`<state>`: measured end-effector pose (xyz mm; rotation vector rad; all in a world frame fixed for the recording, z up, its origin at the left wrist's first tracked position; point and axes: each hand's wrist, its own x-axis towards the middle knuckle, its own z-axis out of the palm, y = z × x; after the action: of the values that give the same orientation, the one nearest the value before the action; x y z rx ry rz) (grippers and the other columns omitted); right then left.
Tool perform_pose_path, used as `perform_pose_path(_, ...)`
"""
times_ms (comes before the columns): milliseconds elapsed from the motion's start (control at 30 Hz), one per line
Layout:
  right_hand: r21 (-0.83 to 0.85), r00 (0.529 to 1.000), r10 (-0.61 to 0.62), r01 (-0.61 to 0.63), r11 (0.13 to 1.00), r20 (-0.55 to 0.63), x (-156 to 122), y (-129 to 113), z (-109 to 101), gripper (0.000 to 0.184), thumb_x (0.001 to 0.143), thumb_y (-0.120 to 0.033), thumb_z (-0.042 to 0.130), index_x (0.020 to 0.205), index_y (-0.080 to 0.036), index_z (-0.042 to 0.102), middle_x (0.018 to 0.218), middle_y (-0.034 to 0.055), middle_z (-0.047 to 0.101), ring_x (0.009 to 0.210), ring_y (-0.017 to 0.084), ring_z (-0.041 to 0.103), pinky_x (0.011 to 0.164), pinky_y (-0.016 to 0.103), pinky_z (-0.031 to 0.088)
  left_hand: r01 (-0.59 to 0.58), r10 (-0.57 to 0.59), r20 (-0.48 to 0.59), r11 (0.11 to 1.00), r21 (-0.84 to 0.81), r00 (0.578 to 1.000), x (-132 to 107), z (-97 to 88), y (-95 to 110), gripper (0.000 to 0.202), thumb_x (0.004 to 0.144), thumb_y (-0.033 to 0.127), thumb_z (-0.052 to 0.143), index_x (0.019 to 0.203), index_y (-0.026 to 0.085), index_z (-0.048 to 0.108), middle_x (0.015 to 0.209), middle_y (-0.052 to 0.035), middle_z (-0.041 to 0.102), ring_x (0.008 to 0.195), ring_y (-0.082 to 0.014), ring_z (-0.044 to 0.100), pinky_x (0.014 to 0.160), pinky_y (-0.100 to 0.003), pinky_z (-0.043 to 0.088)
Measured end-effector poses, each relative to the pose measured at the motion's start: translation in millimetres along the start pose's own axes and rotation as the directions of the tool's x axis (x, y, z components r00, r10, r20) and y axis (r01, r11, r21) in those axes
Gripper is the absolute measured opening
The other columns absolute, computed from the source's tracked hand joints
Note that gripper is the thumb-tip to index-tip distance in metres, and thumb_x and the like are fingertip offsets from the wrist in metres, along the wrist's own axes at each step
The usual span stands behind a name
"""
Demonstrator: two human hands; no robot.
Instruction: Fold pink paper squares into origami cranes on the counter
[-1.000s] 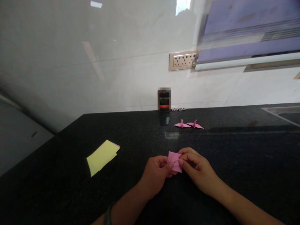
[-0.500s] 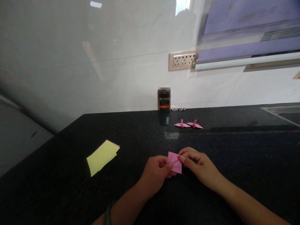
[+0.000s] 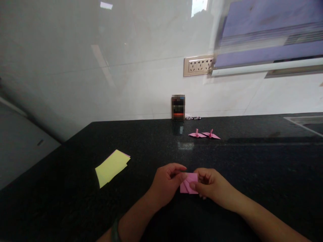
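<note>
A small folded square of pink origami paper point(image 3: 185, 189) is held between my two hands, just above the dark countertop, with crease lines and folded flaps on its upper face. My left hand point(image 3: 169, 181) pinches its upper left part, the thumb on top and the index finger reaching past the far edge. From the right, my right hand point(image 3: 213, 185) grips the paper with its thumb pressed on the face. The fingers behind the paper are partly hidden. Beyond the hands stand two folded pink paper cranes point(image 3: 197, 134), side by side with wings touching or nearly so.
Yellow paper sheets point(image 3: 112, 169) lie stacked on the left of the black countertop point(image 3: 75, 201), a pink edge showing beneath. A blurred-out upright device point(image 3: 178, 107) leans at the wall beside a beaded strand point(image 3: 193, 118). Wall sockets point(image 3: 199, 66) are above; a sink edge point(image 3: 300, 125) is far right.
The pink paper has turned so its edges lie level, and moved slightly down. My right hand has shifted lower to its right side; my left hand has moved to its upper left.
</note>
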<state>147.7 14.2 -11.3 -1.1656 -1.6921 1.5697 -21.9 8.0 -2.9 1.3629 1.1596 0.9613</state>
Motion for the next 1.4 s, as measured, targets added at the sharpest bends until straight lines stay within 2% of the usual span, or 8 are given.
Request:
perform_pose_path(100, 0.129, 0.998, 0.039, -0.032, 0.991, -0.055, -1, -3, 6, 0.016, 0.072, -0.029, 0.056, 0.065, -0.016, 0.050, 0.047, -0.0052, 0.050, 0.040, 0.006, 0.045, 0.042, 0.018, 0.035, 0.057, -0.048, 0.044, 0.973, -0.222, 0.998, 1, 1.5, 1, 0.033, 0.065, 0.028, 0.063, 0.094, 0.013, 0.057, 0.072, -0.0042, 0.062, 0.063, -0.0137, 0.056, 0.061, -0.025, 0.043)
perform_pose_path(167, 0.190, 0.995, 0.040, -0.023, 0.981, -0.090, -1, -5, 10, 0.017, 0.072, -0.030, 0.055, 0.067, -0.015, 0.050, 0.049, -0.0039, 0.054, 0.042, 0.007, 0.048, 0.044, 0.018, 0.036, 0.066, -0.038, 0.101, 0.955, -0.288, 0.994, 0, 2.7, 3, 0.029, 0.067, 0.028, 0.061, 0.092, 0.012, 0.060, 0.073, -0.0049, 0.063, 0.066, -0.0137, 0.056, 0.064, -0.025, 0.042)
perform_pose_path(300, 0.238, 0.995, 0.051, -0.031, 0.971, -0.080, -1, -4, 14, 0.017, 0.070, -0.030, 0.057, 0.067, -0.016, 0.050, 0.051, -0.0035, 0.055, 0.045, 0.008, 0.050, 0.047, 0.019, 0.038, 0.063, -0.051, 0.057, 0.975, -0.213, 0.997, 0, 3.9, 6, 0.024, 0.071, 0.031, 0.056, 0.079, 0.011, 0.065, 0.066, -0.0036, 0.061, 0.060, -0.0120, 0.053, 0.059, -0.023, 0.040)
perform_pose_path(533, 0.186, 0.997, 0.004, 0.010, 0.983, -0.076, -3, 2, 16, 0.018, 0.070, -0.031, 0.057, 0.066, -0.016, 0.051, 0.054, -0.0036, 0.053, 0.048, 0.008, 0.049, 0.047, 0.019, 0.038, 0.074, -0.064, 0.065, 0.983, -0.170, 0.996, -2, 4.4, 6, 0.026, 0.072, 0.034, 0.054, 0.078, 0.011, 0.066, 0.066, -0.0042, 0.061, 0.058, -0.0122, 0.051, 0.056, -0.023, 0.039)
perform_pose_path(800, 0.148, 0.978, -0.057, 0.088, 0.985, -0.202, -3, 0, 12, 0.022, 0.077, -0.037, 0.049, 0.071, -0.017, 0.054, 0.056, -0.0037, 0.048, 0.047, 0.007, 0.044, 0.043, 0.019, 0.037, 0.049, -0.048, 0.072, 0.999, -0.023, 0.996, -2, 7.6, 6, 0.029, 0.073, 0.037, 0.051, 0.076, 0.013, 0.067, 0.061, -0.0032, 0.060, 0.056, -0.0121, 0.050, 0.054, -0.022, 0.038)
perform_pose_path(1100, 0.110, 0.974, -0.047, 0.073, 0.991, -0.223, -2, 3, 13, 0.017, 0.074, -0.034, 0.054, 0.070, -0.017, 0.055, 0.050, -0.0049, 0.045, 0.043, 0.007, 0.039, 0.040, 0.018, 0.033, -0.020, 0.006, 0.078, 0.985, 0.173, 0.997, -3, 7.7, 2, 0.029, 0.076, 0.033, 0.045, 0.073, 0.013, 0.065, 0.065, -0.0032, 0.060, 0.061, -0.0138, 0.051, 0.056, -0.022, 0.038)
perform_pose_path(1233, 0.131, 0.972, -0.039, 0.071, 0.989, -0.234, -1, 5, 12, 0.018, 0.074, -0.034, 0.053, 0.069, -0.017, 0.054, 0.050, -0.0049, 0.044, 0.042, 0.007, 0.039, 0.039, 0.018, 0.032, 0.000, -0.011, 0.096, 0.993, 0.114, 0.995, -3, 9.3, 1, 0.030, 0.076, 0.036, 0.045, 0.078, 0.013, 0.064, 0.069, -0.0041, 0.060, 0.064, -0.0138, 0.051, 0.058, -0.023, 0.038)
perform_pose_path(1400, 0.181, 0.957, -0.004, 0.059, 0.982, -0.290, 0, 6, 11, 0.022, 0.075, -0.037, 0.050, 0.067, -0.017, 0.051, 0.053, -0.0046, 0.045, 0.044, 0.008, 0.041, 0.039, 0.018, 0.034, 0.152, -0.147, 0.126, 0.988, -0.030, 0.981, -2, 11.3, -3, 0.033, 0.074, 0.041, 0.047, 0.079, 0.011, 0.060, 0.066, -0.0042, 0.058, 0.057, -0.0114, 0.050, 0.054, -0.023, 0.040)
